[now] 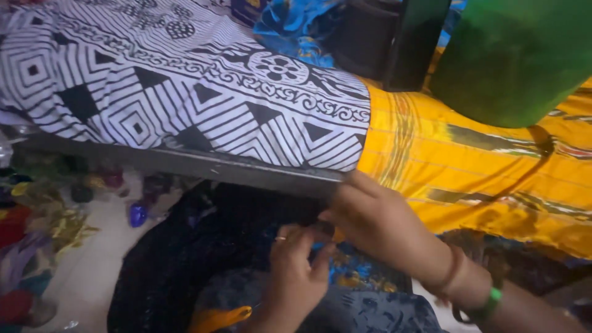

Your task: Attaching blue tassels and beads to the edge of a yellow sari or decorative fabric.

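Pinching together at a small dark object (pixel 323 228), too small to identify, fingertips of left hand (pixel 296 277) and right hand (pixel 376 225) met just under the grey metal edge (pixel 246 168) of the bed. Below lay dark blue printed fabric (pixel 345 302), judged soft, light and limp, best gathered at an edge. Above spread black-and-white patterned sheet (pixel 154 80) beside yellow cloth (pixel 468 166).

Light is moderate and falls from above, so the black-and-white cloth (pixel 185 80) and yellow cloth (pixel 468 160) look bright while the dark fabric (pixel 203 259) below sits in deep shadow. The whole picture is soft (motion blur, mostly), and the green shape (pixel 518 55) at the top right is badly out of focus.
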